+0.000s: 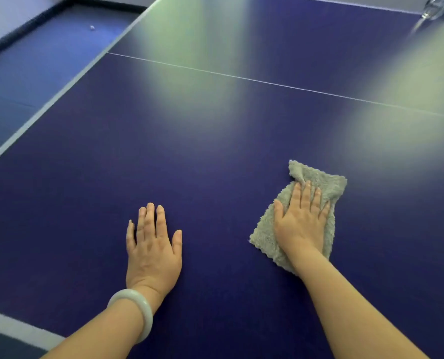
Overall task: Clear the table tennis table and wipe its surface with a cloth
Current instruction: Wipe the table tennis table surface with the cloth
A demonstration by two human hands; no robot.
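On the blue table (215, 141), right hand (300, 224) flat on cloth (327, 185), left hand (153, 244) palm-down.

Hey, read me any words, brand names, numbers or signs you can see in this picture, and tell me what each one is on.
There is no readable text.
Table: only white lines, no words or numbers.
Cloth under the right hand: plain grey, no label showing.
Bangle by the left hand: plain, no marking.
Clear object at the far corner: blurred, nothing legible.
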